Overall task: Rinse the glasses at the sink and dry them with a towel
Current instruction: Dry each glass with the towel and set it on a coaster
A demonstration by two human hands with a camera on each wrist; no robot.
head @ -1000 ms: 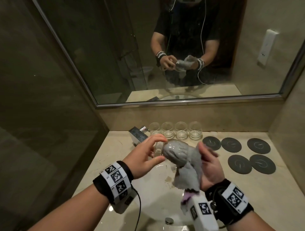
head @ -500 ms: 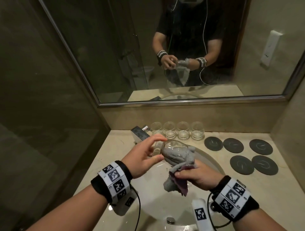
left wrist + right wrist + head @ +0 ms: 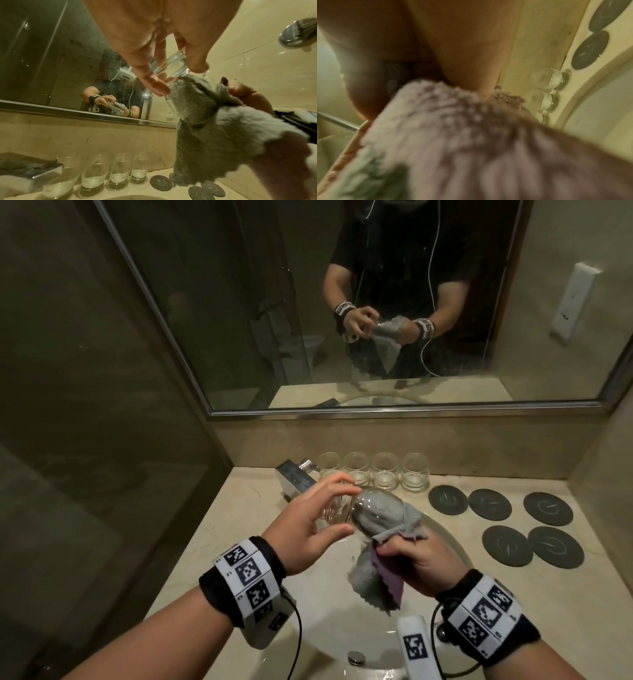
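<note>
A clear glass (image 3: 337,508) lies on its side above the sink. My left hand (image 3: 342,511) pinches its base end between thumb and fingers. A grey towel (image 3: 376,510) with a purple underside is stuffed into the glass, and its tail hangs below. My right hand (image 3: 404,549) grips the bunched towel just outside the glass mouth, knuckles up. The left wrist view shows my left hand (image 3: 163,81) on the glass (image 3: 176,65) and the towel (image 3: 205,121) filling it. In the blurred right wrist view, the towel (image 3: 471,148) hides my right fingers.
Several more glasses (image 3: 383,474) stand in a row at the back of the counter, with several dark round coasters (image 3: 513,518) to their right. A chrome faucet (image 3: 294,477) is at the back left of the sink basin (image 3: 325,611). A mirror rises behind and a glass wall at left.
My right hand has turned palm down and dropped from the side of the towel-covered glass to grip the towel's tail. The towel now fills the inside of the glass. My left hand has stayed put.
</note>
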